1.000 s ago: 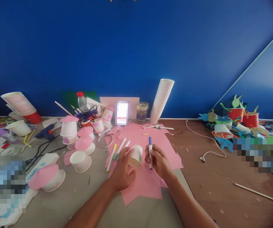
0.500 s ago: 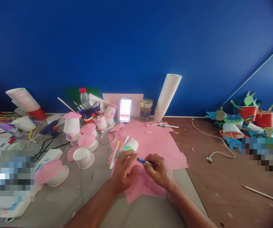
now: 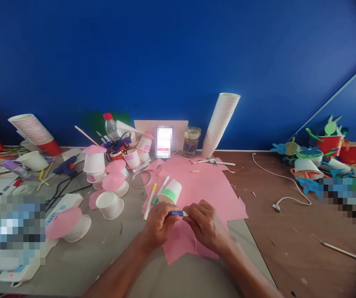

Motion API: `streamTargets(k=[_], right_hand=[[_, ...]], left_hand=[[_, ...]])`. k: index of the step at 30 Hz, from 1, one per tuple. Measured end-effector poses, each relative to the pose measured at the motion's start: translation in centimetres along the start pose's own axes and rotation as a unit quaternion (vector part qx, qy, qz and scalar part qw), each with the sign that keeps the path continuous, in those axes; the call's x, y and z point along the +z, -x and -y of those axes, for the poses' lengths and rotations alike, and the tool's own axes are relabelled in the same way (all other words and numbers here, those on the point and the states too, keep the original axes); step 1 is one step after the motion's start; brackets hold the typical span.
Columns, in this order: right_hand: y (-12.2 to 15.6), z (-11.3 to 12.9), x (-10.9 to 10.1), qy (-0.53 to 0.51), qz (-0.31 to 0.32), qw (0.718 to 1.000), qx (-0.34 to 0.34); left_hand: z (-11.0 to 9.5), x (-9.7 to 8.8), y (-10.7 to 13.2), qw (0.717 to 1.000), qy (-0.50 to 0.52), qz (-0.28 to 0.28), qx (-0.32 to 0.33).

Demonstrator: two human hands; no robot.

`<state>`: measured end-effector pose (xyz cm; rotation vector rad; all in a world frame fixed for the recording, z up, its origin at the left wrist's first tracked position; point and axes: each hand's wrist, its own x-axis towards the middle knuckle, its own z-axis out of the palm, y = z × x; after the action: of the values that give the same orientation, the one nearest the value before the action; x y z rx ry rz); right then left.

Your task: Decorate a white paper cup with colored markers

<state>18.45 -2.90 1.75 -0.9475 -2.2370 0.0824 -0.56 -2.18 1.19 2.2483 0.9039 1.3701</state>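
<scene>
A marker (image 3: 178, 213) with a blue cap and white barrel lies level between my two hands. My left hand (image 3: 161, 221) pinches its blue cap end. The white barrel end sits in the closed fingers of my right hand (image 3: 205, 223). Just beyond my left hand a white paper cup (image 3: 174, 189) lies on its side, with a green patch coloured on its wall. Under the cup and hands spreads pink paper (image 3: 209, 190). A yellow-capped marker (image 3: 150, 201) and a second, white marker (image 3: 165, 182) lie left of the cup.
Paper cups with pink paper tops (image 3: 114, 182) crowd the left. A tall stack of white cups (image 3: 219, 126) leans at the back beside a glass jar (image 3: 192, 142). A power strip (image 3: 41, 244) lies front left; a white cable (image 3: 289, 178) curls across the brown table right.
My left hand has closed on the marker's blue cap, which was held only by my right hand before. The green-patched cup now shows more fully beyond the fingers.
</scene>
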Motion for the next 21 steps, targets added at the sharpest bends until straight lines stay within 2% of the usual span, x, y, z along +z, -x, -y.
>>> streamTargets(k=[3,5,6,9,11,13,17,19,21], right_hand=[[-0.1,0.2,0.0,-0.042,-0.003,0.999,0.033],[-0.3,0.2,-0.3,-0.148,0.044,0.983,0.103],[-0.4,0.2,-0.6,-0.223,0.086,0.960,0.146],[-0.5,-0.2,-1.4,-0.448,0.217,0.835,0.236],[-0.3,-0.6,-1.7,-0.542,0.268,0.752,0.261],[0.0,-1.0,-1.5,-0.606,0.297,0.686,0.273],[0.6,-1.3,-0.2,-0.702,0.314,0.577,0.276],[0.7,-1.3,0.5,-0.736,0.295,0.541,0.280],[0.7,-1.3,1.0,-0.762,0.269,0.518,0.281]], left_hand=[[-0.2,0.0,-0.3,1.000,0.007,-0.014,-0.011],[-0.4,-0.1,-0.4,0.999,0.009,-0.028,-0.013],[-0.5,-0.1,-0.4,0.999,0.012,-0.032,-0.010],[-0.9,0.0,-0.4,0.999,0.027,-0.027,0.005],[-1.2,-0.1,-0.4,0.999,0.039,-0.014,0.015],[-1.4,-0.2,-0.4,0.999,0.050,0.004,0.017],[-1.3,-0.4,-0.4,0.993,0.105,0.039,-0.036],[-1.1,-0.5,-0.4,0.980,0.167,0.041,-0.102],[-1.0,-0.4,-0.5,0.948,0.252,0.062,-0.181]])
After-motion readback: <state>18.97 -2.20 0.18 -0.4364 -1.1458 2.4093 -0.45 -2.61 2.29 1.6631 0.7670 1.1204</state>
